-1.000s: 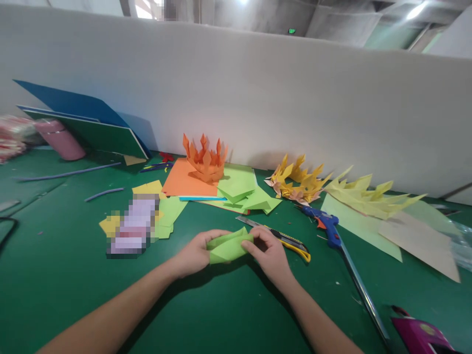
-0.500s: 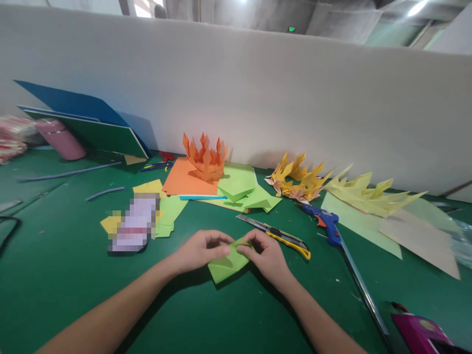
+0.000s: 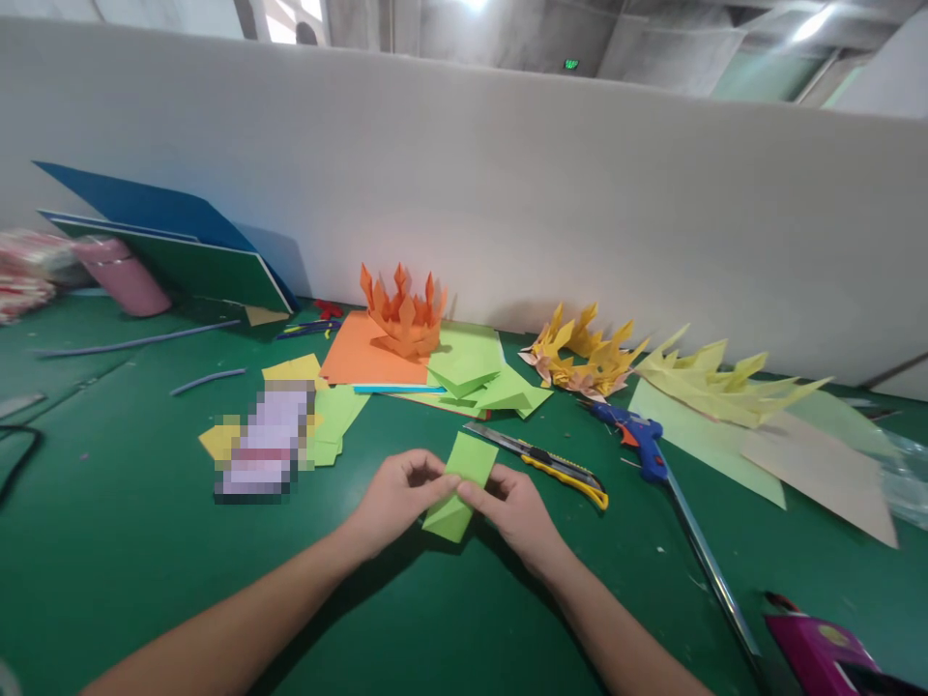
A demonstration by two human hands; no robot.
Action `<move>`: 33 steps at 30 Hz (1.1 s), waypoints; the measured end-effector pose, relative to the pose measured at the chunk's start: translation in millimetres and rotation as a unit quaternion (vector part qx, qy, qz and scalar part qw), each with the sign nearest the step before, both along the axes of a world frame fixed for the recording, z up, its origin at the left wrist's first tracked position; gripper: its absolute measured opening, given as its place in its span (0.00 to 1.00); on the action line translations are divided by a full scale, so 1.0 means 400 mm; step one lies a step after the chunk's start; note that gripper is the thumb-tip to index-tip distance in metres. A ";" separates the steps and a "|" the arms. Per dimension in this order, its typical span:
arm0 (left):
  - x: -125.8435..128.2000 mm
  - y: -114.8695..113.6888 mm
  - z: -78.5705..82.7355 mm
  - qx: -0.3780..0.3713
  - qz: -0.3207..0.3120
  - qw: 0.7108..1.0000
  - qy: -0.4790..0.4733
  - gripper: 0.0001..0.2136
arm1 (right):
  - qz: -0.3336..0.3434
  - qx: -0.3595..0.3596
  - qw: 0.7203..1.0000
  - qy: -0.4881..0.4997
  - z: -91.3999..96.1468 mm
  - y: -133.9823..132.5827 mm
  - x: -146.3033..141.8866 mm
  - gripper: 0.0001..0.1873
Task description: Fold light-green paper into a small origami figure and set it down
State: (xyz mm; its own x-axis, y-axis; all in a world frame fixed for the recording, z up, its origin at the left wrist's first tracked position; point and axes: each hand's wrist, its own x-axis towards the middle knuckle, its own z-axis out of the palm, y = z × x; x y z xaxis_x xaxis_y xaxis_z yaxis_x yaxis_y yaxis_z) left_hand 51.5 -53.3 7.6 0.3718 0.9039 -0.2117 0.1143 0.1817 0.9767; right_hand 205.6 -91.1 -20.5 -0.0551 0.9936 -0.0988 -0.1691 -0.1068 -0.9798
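Observation:
A small folded strip of light green paper is held above the table, its long side tilted slightly to the right. My left hand pinches its left edge, thumb on top and fingers curled behind. On the opposite edge, my right hand grips the same paper, its thumb near the other thumb at the middle. A crease runs across the lower part of the paper. Just beyond my right hand lies a yellow utility knife with its blade out.
Behind stand an orange paper crown, a yellow crown and a pale yellow crown. A blue glue gun with a long glue stick lies at right. Green sheets are stacked centrally. A pixelated object lies left; a pink bottle leans behind.
The green paper has turned from a slanted, wider-looking position to a narrow, more upright strip. Both thumbs have come closer together over its middle.

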 end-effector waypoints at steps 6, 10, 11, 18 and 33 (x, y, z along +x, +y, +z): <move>-0.003 0.002 0.000 -0.027 -0.006 0.999 -0.044 0.14 | -0.026 -0.032 0.999 0.009 0.005 0.003 0.003 0.24; -0.003 0.005 0.005 -0.055 0.011 0.996 -0.076 0.15 | -0.012 -0.040 0.999 0.003 0.008 0.004 0.006 0.24; -0.003 0.005 0.006 -0.062 0.014 0.995 -0.079 0.15 | -0.006 -0.041 0.999 0.001 0.008 0.004 0.005 0.24; -0.004 0.006 0.002 -0.036 0.011 0.997 -0.069 0.13 | 0.023 -0.025 0.999 -0.024 0.006 0.003 0.004 0.23; -0.001 0.002 -0.006 -0.014 -0.031 0.999 0.021 0.11 | -0.061 -0.054 0.997 0.006 0.017 0.005 0.001 0.23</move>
State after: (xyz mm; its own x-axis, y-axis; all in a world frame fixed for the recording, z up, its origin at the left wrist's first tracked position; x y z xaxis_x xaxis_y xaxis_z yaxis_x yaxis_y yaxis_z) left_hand 51.2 -52.5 5.2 0.4175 0.8729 -0.2526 0.1670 0.1995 0.9656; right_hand 205.8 -89.2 -13.6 0.0632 0.9764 -0.2065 -0.1983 -0.1905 -0.9615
